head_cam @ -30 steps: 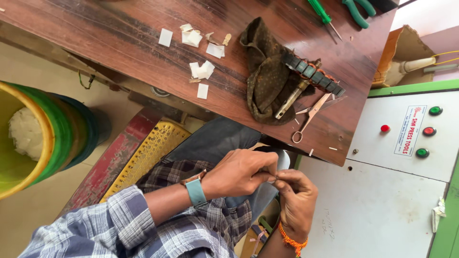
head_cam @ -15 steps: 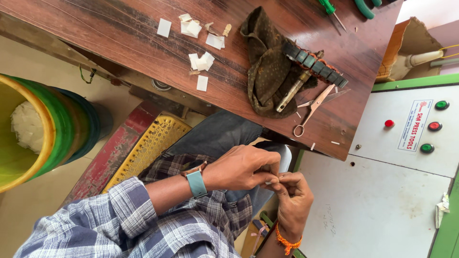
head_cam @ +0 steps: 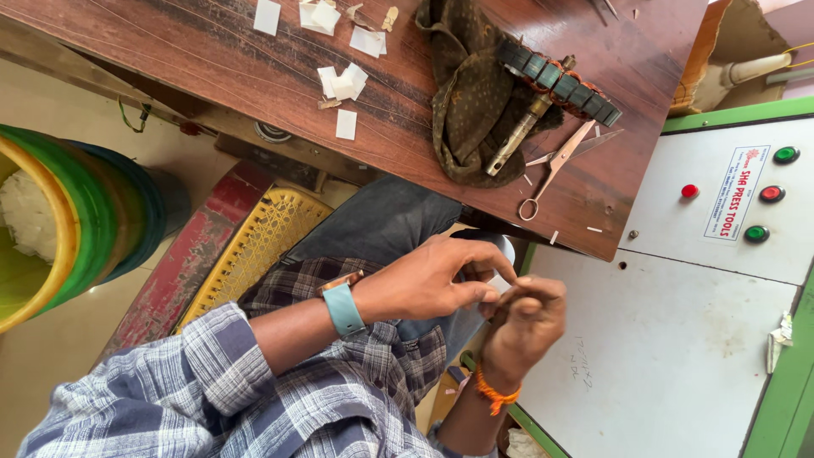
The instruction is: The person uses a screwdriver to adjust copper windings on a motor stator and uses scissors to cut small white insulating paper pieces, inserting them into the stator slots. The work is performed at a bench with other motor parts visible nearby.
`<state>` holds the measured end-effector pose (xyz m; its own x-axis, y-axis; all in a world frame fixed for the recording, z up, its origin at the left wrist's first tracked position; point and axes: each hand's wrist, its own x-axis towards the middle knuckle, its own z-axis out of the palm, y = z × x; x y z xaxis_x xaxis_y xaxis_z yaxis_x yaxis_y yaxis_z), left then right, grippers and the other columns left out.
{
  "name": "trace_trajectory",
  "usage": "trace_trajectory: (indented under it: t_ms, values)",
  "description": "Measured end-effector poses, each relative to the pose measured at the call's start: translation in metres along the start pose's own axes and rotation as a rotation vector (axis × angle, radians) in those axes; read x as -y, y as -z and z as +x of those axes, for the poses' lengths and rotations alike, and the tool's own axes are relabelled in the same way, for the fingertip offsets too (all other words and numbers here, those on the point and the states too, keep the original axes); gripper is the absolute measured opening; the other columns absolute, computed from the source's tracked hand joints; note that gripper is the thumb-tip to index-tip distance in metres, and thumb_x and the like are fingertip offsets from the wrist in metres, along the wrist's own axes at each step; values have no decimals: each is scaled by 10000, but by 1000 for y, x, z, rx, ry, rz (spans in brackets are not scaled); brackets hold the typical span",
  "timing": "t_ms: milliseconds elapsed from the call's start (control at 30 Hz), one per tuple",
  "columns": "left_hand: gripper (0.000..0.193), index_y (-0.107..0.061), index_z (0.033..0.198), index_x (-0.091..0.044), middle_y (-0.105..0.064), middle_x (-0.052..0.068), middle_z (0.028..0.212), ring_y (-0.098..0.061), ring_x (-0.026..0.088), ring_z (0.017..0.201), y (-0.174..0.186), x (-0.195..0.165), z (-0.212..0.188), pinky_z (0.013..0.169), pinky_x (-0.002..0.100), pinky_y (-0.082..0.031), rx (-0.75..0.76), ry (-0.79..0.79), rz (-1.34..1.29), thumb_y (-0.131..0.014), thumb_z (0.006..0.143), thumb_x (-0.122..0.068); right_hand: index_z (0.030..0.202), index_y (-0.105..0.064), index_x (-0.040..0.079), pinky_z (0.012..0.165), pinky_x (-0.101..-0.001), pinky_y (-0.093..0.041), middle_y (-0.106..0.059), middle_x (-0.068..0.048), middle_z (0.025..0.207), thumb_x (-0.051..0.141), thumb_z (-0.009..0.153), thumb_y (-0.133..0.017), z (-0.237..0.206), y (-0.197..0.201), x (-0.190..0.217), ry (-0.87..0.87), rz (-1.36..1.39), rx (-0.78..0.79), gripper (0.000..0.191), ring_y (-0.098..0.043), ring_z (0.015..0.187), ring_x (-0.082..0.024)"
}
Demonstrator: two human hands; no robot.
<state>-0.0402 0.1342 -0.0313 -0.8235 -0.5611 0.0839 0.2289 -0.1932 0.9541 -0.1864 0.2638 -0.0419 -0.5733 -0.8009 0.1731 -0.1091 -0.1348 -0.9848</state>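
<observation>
Right between the fingertips sits a small pale piece (head_cam: 500, 287), only partly in view, too hidden to say what it is. The left hand (head_cam: 424, 280) has its thumb and forefinger closed together on it, the other fingers curled loosely above. The right hand (head_cam: 521, 318) meets it from below, fingers bunched and folded in against the same spot, blurred, so whether they actually grip the piece I cannot tell. Both hands touch each other, held low over the lap in front of the table's edge.

Back along the left forearm: a teal-strapped watch (head_cam: 343, 305) on the wrist, then a blue-and-white checked sleeve (head_cam: 212, 382). On the right wrist, an orange thread band (head_cam: 492, 392).

Above the fingers, past the dark trouser knee (head_cam: 381, 220), runs the brown wooden table (head_cam: 212, 68). On it, straight up from the fingertips, lie a pair of scissors (head_cam: 551, 170), blades open, and beside them a brownish cloth (head_cam: 466, 93) with a metal rod (head_cam: 517, 136) and a dark, segmented wound part (head_cam: 560, 80) resting on it. Further left of that, white paper slips (head_cam: 343, 80) lie scattered.

Right of the hands stands a white machine panel (head_cam: 678, 339) with red and green buttons (head_cam: 772, 193). Far left of the fingers, stacked yellow and green tubs (head_cam: 76, 220), and nearer, a yellow woven seat (head_cam: 254, 246).
</observation>
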Motion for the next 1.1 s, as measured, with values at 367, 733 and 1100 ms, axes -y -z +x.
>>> trace_trajectory:
  t_ms: [367,733,1100]
  values:
    - [135,-622,840,-50,-584,116,1294,-556,296,1016,7,-30,11,874,400,-484,-316,-397,696,-740,890,-92,1142,-656,-17,770,-297,-611,-597,-84,1175,105,1140,-633,101,0,28,242,-570,47,124,-630,975,-167]
    - [161,-753,1043,-30,-774,103,1010,-724,141,826,10,-46,69,688,277,-582,-527,-207,117,-714,947,-154,1180,-701,87,840,-480,-485,-606,-132,1044,188,948,-760,134,-22,6,273,-1302,143,260,-596,1000,-327]
    - [185,-737,1139,-8,-779,36,976,-718,71,797,34,-73,96,713,228,-627,-308,-484,-276,-676,1082,-173,1395,-574,79,815,-435,-518,-719,-114,922,77,912,-729,150,51,32,3,-1281,204,508,-686,857,-292]
